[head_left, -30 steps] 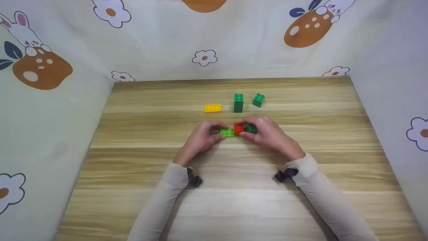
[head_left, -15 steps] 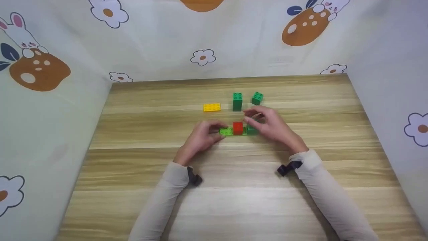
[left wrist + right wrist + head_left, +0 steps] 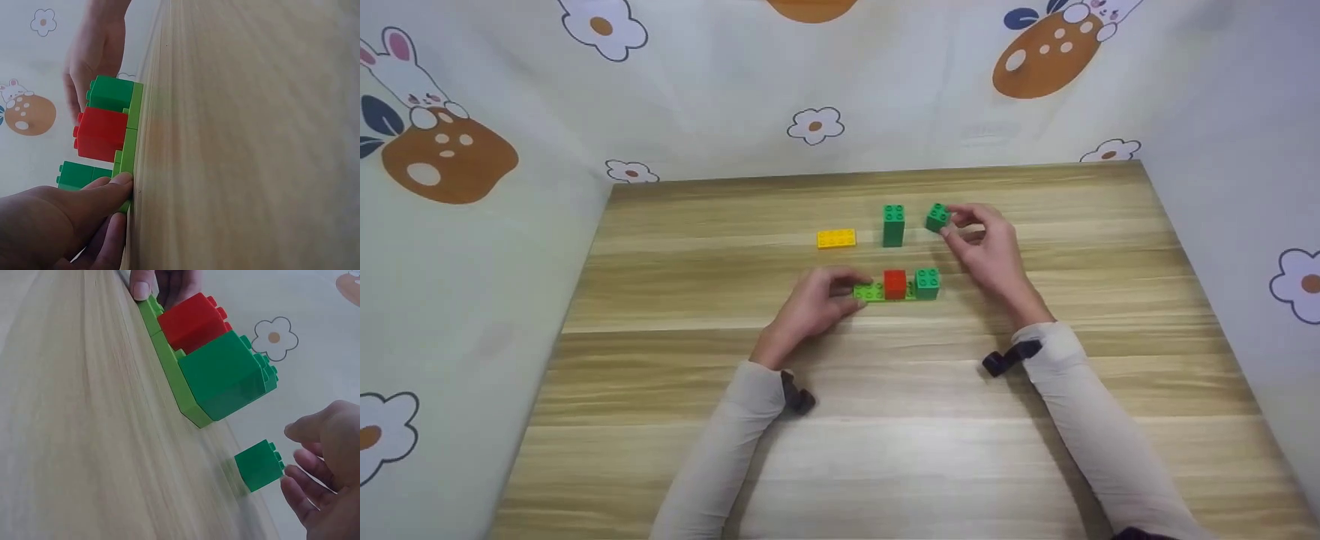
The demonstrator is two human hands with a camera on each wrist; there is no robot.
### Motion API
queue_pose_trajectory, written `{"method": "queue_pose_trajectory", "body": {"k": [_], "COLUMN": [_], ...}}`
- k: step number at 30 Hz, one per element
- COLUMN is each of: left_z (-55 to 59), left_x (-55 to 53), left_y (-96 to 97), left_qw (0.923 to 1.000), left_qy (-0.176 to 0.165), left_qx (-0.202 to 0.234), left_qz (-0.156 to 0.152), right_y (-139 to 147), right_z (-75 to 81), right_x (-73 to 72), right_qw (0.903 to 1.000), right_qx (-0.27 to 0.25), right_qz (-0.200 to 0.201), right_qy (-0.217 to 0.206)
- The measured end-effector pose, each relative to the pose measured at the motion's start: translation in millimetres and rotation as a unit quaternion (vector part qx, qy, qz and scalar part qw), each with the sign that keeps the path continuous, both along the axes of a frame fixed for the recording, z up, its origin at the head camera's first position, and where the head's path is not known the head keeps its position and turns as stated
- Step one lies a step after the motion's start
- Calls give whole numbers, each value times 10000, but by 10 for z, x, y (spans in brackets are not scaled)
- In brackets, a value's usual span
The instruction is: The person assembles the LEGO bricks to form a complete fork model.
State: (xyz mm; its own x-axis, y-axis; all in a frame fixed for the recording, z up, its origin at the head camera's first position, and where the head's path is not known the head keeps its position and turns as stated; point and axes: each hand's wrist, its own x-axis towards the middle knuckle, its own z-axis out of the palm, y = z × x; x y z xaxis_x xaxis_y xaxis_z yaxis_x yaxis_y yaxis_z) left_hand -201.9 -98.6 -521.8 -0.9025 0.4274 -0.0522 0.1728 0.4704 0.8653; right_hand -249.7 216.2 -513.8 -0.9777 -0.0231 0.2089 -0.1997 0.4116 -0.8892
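Observation:
My left hand [image 3: 814, 304] pinches the left end of a light green base [image 3: 868, 292], low and studded, lying on the table. A seam across it shows in the left wrist view [image 3: 129, 154]. A red toy brick [image 3: 895, 285] sits mid-base, and a green brick [image 3: 927, 285] stands on its right end. Farther back is a loose small green brick [image 3: 938, 217]. My right hand [image 3: 988, 244] is at that brick's right side, thumb and fingers spread. In the right wrist view a gap shows between the thumb and the small brick [image 3: 260, 466].
Behind the base, a tall green brick stack [image 3: 893, 227] stands upright, left of the small brick. A flat yellow brick [image 3: 836, 239] lies left of the stack. The wooden table [image 3: 885, 450] meets patterned cloth walls [image 3: 720, 97] at its back and sides.
My right hand has let go of the bricks on the base and moved back and right to the small green brick. The left hand keeps its hold on the base.

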Motion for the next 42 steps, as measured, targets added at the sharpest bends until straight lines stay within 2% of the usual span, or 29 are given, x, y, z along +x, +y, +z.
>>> {"method": "queue_pose_trajectory", "body": {"k": [11, 23, 31, 42], "left_z": [10, 4, 19, 25], "left_x": [-9, -16, -10, -1], "left_y": [29, 24, 18, 13], "left_qw": [10000, 9999, 9999, 9999], "left_qy": [4, 91, 105, -60], "left_qx": [-42, -49, -133, -157], "left_qz": [-70, -48, 9, 35], "right_y": [-23, -15, -33, -12], "right_z": [-37, -91, -102, -141], "right_x": [-136, -175, -195, -184], "right_qw": [9996, 9989, 9986, 9987], "right_qx": [212, 6, 70, -78], "right_qz": [-102, -159, -139, -110], "right_qy": [-168, -448, -515, -496]}}
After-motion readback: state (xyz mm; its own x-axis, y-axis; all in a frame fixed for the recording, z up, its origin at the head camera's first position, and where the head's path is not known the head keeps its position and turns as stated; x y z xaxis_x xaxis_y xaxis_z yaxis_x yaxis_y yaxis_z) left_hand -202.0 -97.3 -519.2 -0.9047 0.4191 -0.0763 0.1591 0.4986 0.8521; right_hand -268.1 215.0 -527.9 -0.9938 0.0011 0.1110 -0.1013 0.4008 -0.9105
